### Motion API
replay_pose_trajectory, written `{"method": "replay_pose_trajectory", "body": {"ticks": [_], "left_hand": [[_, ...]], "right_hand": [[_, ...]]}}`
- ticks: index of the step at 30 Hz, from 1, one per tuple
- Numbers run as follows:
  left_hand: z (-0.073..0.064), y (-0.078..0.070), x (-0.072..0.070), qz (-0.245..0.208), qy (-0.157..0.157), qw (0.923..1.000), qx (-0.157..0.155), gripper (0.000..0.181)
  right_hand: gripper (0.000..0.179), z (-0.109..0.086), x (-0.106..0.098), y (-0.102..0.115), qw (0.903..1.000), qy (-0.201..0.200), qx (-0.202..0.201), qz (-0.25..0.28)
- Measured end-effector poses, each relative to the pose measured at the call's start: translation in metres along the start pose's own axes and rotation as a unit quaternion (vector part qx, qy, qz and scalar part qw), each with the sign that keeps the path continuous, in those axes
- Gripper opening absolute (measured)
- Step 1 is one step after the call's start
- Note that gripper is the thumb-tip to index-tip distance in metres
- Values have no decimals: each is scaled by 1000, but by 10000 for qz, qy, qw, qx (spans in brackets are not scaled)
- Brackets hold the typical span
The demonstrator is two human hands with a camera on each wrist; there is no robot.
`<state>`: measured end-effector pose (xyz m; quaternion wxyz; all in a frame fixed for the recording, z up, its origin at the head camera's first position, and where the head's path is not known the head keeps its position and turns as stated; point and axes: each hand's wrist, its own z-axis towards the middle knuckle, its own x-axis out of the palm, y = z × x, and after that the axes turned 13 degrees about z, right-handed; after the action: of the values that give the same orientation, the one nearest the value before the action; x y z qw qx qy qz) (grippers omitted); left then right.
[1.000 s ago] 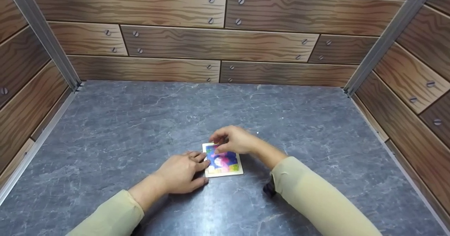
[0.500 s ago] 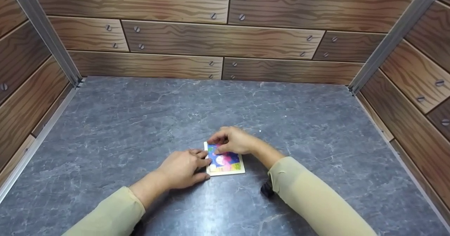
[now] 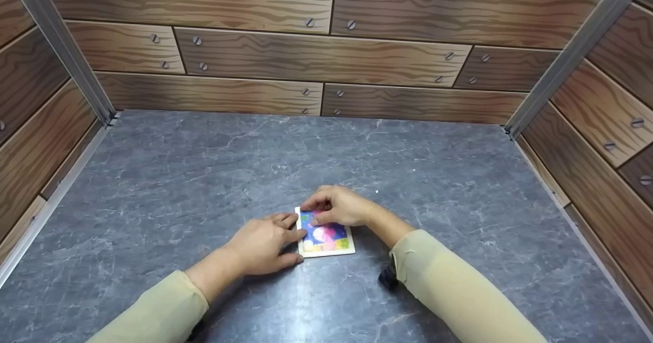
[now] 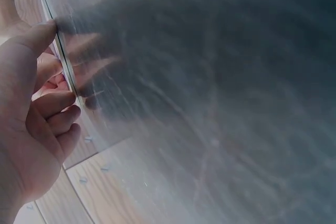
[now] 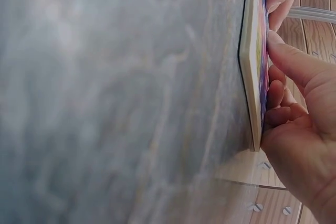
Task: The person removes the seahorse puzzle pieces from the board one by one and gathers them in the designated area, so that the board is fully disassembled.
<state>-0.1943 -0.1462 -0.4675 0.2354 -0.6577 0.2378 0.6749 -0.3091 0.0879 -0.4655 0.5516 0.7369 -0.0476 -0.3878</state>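
Observation:
A small flat board (image 3: 329, 237) with a cream border and a bright blue, pink and yellow picture lies on the table. My left hand (image 3: 262, 246) rests at its left side, thumb and fingers spread fairly straight against the edge. Over the board's upper part is my right hand (image 3: 346, 206), its fingers bent and its thumb tip touching the picture. From the right wrist, the board (image 5: 252, 72) shows as a thick slab edge-on, the right thumb (image 5: 294, 61) on its printed face. Whether the right fingers pinch a loose piece is hidden.
The grey marbled tabletop (image 3: 204, 169) surrounds the board. Wood-patterned panels (image 3: 255, 57) stand at the back and both sides, with metal posts (image 3: 556, 72) at the corners. A dark device (image 3: 388, 277) sits under the right sleeve.
The head view has shifted slightly. My left thumb has come up to the board's lower left corner. The right hand has hardly moved over the picture.

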Motion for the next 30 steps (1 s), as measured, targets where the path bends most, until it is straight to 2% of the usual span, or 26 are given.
{"method": "replay_pose_trajectory", "body": {"ticks": [5, 30], "left_hand": [[2, 1, 1, -28, 111, 9999, -34, 62], [5, 7, -1, -359, 209, 9991, 100, 59]], "right_hand": [[34, 0, 1, -1, 10000, 21, -27, 11], [32, 2, -1, -1, 9995, 121, 47, 282]]}}
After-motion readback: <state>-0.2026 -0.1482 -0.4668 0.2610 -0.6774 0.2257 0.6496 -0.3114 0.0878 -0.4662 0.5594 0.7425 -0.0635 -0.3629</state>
